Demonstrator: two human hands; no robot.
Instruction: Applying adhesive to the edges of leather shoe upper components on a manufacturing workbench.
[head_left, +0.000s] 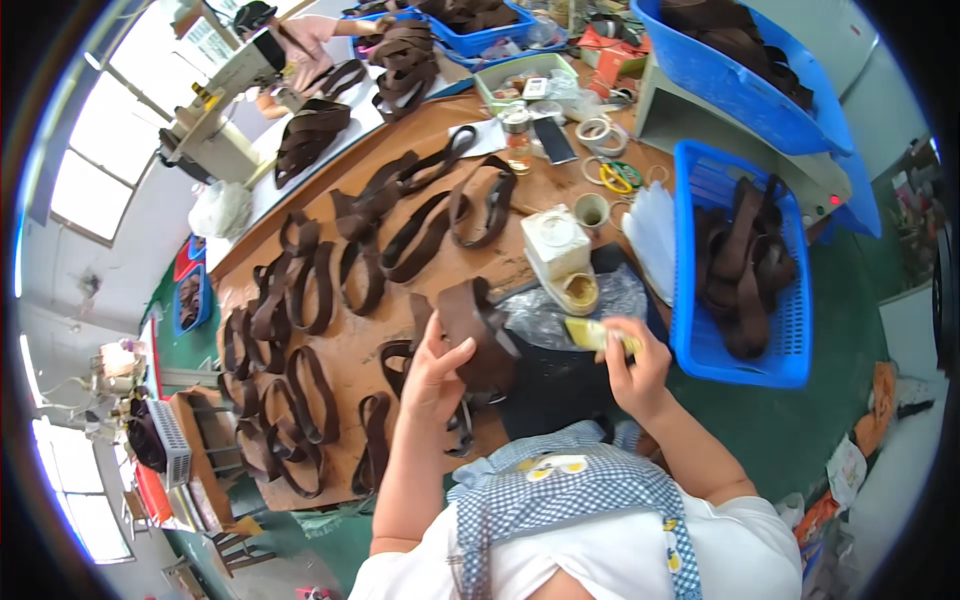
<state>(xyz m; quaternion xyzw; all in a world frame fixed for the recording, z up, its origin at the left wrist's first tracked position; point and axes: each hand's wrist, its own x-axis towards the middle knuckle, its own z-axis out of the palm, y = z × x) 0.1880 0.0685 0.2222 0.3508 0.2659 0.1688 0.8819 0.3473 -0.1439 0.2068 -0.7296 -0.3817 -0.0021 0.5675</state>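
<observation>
My left hand (436,372) grips a wide dark brown leather strap (472,322), folded into a loop and raised over the table's near edge. A short yellow brush (584,333) is in my right hand (638,372), its pale end pointing left toward the strap but apart from it. Motion blurs the brush a little. Just beyond it stands a small round pot (579,291) with a yellowish rim, against a white block-shaped container (556,245). Under both hands lie clear plastic film (620,305) and a black sheet (550,395).
Many looped brown straps (312,285) cover the left of the brown table (425,275). At right is a blue basket (800,340) holding more straps. Tape rolls (597,133), a jar (517,145) and a phone (554,141) lie farther back. Across the table, a person (300,45) works beside a sewing machine (220,125).
</observation>
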